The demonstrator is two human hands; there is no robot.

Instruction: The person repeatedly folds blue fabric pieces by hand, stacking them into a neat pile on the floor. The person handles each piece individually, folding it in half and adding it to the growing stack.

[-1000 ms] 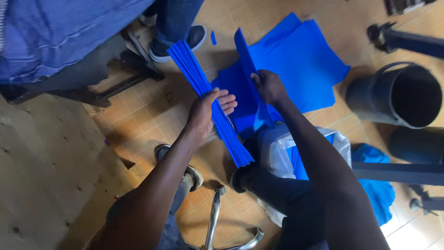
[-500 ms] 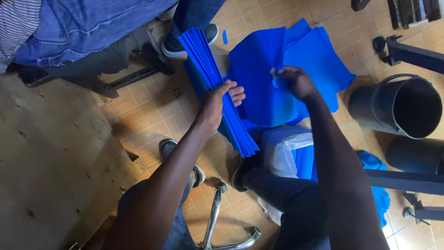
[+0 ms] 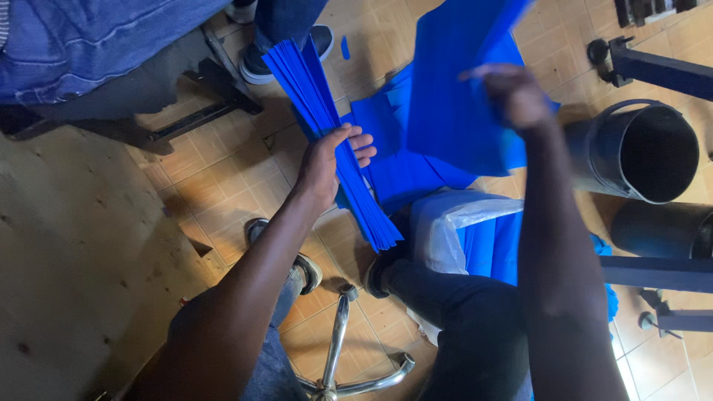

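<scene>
The left hand (image 3: 327, 167) was closed around the middle of a thick stack of blue sheets (image 3: 327, 126), thumb on the near side and fingers (image 3: 362, 145) wrapped over the far side. The stack stood tilted in the air above the tiled floor (image 3: 208, 186), with its upper end fanned out near a person's dark shoe (image 3: 260, 67) and its lower end pointing toward the knee. The right hand (image 3: 512, 93) was raised high and pinched the top edge of a single blue sheet (image 3: 453, 96), which hung down loose (the picture was blurred there, so how many fingers gripped it I could not tell).

I judged that the stack could slip or spread further, because only one hand held it at the middle and the top sheets were already splayed. The lifted sheet could also fold on itself or brush the black bucket (image 3: 646, 152) just beside it, since it hung freely.

The left arm reached forward and nearly straight from the lower left; the right arm rose steeply, wrist bent down. More blue sheets (image 3: 394, 171) lay on the floor under the hands, and a clear plastic bag (image 3: 453, 223) rested on the lap.
</scene>
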